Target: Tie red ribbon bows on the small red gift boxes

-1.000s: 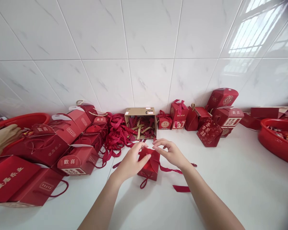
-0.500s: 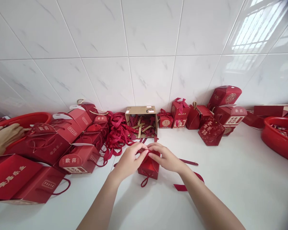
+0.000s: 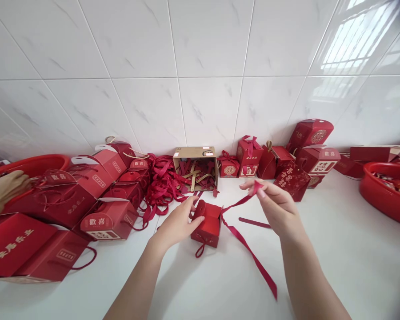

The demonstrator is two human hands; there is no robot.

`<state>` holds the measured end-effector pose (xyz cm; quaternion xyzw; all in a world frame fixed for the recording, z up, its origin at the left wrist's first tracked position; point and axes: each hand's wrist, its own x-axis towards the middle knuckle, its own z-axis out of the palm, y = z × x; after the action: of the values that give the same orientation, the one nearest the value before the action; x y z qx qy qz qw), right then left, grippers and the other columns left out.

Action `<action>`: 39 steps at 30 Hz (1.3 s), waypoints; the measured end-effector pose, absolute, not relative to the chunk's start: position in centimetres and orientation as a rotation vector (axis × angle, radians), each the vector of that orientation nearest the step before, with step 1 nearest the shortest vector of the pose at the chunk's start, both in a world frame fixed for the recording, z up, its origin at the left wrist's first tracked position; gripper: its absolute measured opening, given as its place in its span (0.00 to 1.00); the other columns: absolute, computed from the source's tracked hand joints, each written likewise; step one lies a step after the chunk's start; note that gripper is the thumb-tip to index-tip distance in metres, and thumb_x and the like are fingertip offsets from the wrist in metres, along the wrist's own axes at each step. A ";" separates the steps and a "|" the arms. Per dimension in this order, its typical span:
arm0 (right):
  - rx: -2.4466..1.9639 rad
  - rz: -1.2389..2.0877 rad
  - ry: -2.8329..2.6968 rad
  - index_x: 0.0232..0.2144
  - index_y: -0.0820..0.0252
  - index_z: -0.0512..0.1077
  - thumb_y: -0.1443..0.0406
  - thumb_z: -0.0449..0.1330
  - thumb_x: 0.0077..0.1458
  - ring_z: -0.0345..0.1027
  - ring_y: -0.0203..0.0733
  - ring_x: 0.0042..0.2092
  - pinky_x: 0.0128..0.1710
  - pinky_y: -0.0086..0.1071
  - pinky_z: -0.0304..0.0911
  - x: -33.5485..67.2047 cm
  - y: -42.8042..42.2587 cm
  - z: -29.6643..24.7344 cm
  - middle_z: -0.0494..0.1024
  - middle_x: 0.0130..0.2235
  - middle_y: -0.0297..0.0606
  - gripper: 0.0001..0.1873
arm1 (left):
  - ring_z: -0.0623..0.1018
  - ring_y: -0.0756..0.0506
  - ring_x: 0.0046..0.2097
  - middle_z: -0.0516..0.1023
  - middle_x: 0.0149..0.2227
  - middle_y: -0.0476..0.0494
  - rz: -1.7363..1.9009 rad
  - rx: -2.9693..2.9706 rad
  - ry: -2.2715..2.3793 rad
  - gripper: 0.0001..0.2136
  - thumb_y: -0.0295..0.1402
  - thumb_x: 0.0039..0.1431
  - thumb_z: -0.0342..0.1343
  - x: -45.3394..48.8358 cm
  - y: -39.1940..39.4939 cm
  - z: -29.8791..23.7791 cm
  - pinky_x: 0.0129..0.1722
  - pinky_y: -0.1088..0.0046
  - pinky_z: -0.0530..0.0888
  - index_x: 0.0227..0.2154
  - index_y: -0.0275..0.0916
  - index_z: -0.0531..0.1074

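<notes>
A small red gift box (image 3: 206,234) stands on the white surface with its top open and its bright red inside showing. My left hand (image 3: 182,218) grips its left side, thumb at the opening and fingers behind the raised flap. A dark cord loop hangs from the box's front. Up and to the right, my right hand (image 3: 276,205) pinches one end of a red ribbon (image 3: 248,249). That ribbon runs back to the box's right edge, and its other end trails down to the right. A flat dark red strap (image 3: 254,222) lies behind the ribbon.
A cardboard box (image 3: 195,153) holding straps stands against the wall, beside heaped red ribbon (image 3: 162,180). Red gift boxes (image 3: 108,220) crowd the left; more (image 3: 250,155) stand right of centre. Another person's hand (image 3: 8,191) is at a red basin (image 3: 50,162). Another basin (image 3: 383,200) holds small wrapped items.
My right hand has left the box top and moved right and up, drawing the ribbon along. The box's top has opened. My left hand stays at the box.
</notes>
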<state>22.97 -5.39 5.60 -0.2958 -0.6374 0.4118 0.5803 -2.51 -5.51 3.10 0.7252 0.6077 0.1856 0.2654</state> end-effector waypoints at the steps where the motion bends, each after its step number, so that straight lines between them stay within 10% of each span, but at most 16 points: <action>1: -0.649 0.959 -1.459 0.30 0.53 0.72 0.59 0.54 0.63 0.66 0.45 0.49 0.51 0.39 0.58 23.2 -5.5 5.7 0.76 0.43 0.37 0.11 | 0.76 0.39 0.45 0.74 0.47 0.40 0.534 1.920 1.624 0.24 0.41 0.59 0.50 -2.5 -5.4 3.0 0.45 0.61 0.72 0.58 0.45 0.58; 13: -1.326 0.719 -2.041 0.26 0.56 0.71 0.64 0.51 0.60 0.50 0.52 0.62 0.57 0.55 0.47 16.6 -3.3 1.4 0.66 0.57 0.44 0.13 | 0.74 0.41 0.52 0.65 0.58 0.37 0.662 1.616 1.353 0.21 0.38 0.60 0.48 -2.0 -4.7 1.9 0.42 0.65 0.76 0.56 0.44 0.58; 39: -1.296 0.897 -2.149 0.25 0.55 0.73 0.63 0.49 0.62 0.52 0.52 0.62 0.56 0.55 0.48 15.8 -3.1 0.0 0.68 0.55 0.41 0.16 | 0.79 0.47 0.38 0.66 0.58 0.36 0.638 1.648 1.307 0.23 0.36 0.59 0.51 -1.4 -5.7 2.3 0.43 0.64 0.76 0.57 0.46 0.56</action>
<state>15.80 -3.07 -0.02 -0.4727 -0.7836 0.3269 0.2361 -1.39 -5.70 2.34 0.6679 0.5296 0.2585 0.4545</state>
